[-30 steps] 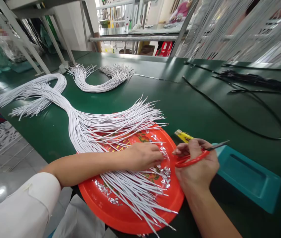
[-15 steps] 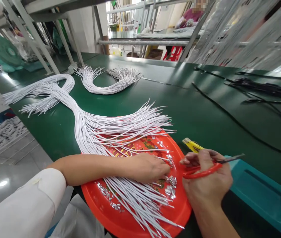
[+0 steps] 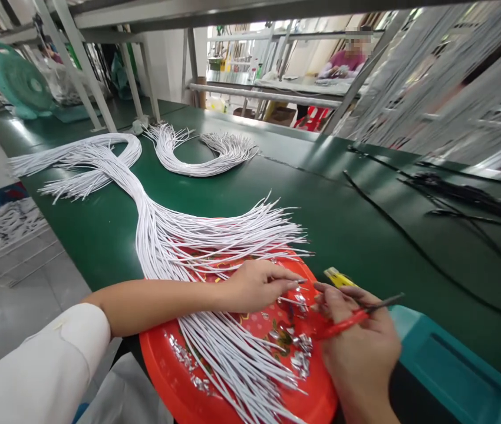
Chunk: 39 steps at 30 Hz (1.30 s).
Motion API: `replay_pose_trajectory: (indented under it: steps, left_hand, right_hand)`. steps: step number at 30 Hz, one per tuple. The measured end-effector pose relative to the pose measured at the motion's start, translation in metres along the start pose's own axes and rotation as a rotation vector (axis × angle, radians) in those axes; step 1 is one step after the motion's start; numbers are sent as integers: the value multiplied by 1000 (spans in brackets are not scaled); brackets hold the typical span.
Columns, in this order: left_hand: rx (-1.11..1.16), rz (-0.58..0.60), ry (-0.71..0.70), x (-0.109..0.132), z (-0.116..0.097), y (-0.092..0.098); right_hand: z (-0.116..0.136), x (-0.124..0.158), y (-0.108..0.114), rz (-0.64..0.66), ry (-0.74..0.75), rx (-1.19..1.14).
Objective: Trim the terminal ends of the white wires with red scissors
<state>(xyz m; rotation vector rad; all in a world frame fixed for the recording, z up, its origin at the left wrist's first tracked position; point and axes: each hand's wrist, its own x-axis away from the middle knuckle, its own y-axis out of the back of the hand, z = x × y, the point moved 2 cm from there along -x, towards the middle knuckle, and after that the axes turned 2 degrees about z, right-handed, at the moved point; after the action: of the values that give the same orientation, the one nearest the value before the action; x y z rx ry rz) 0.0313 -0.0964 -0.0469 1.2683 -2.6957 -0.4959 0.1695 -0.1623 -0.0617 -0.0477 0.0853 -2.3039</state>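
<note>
Green desk spread across my remote feed, a red tray at its near side. White cords lay fanned over the tray; I judged them light and bendy, apt to slide apart, best taken singly near the end. My right hand gripped red-handled scissors; my left hand seemingly pinched one cord tip.

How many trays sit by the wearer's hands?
2: a round red tray under the white wires and left hand, and a teal tray beside the right hand. Others may be hidden.
</note>
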Motion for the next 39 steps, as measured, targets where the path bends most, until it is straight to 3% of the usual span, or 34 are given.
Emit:
replay_pose_trajectory:
  steps: [3, 6, 12, 18, 25, 29, 34, 39]
  left_hand:
    - [132, -24, 83, 0, 4, -2]
    - [116, -8, 93, 1, 4, -2]
    - [-43, -11, 17, 3, -1, 2]
    - [-323, 68, -52, 4, -3, 0]
    - [-161, -56, -64, 4, -2, 0]
    - [-137, -38, -95, 4, -1, 0]
    - [-277, 29, -142, 4, -2, -2]
    - [-160, 5, 4, 1, 3, -3]
  right_hand:
    - [2, 5, -2, 57, 64, 90]
    - [5, 8, -4, 73, 126, 94]
    - [1, 9, -7, 76, 213, 110]
    - [-6, 14, -4, 147, 385, 419]
    - [-5, 8, -5, 51, 242, 304]
    - [-4, 7, -5, 46, 200, 293]
    - [-5, 11, -7, 93, 204, 238]
    - [-7, 10, -8, 80, 213, 222]
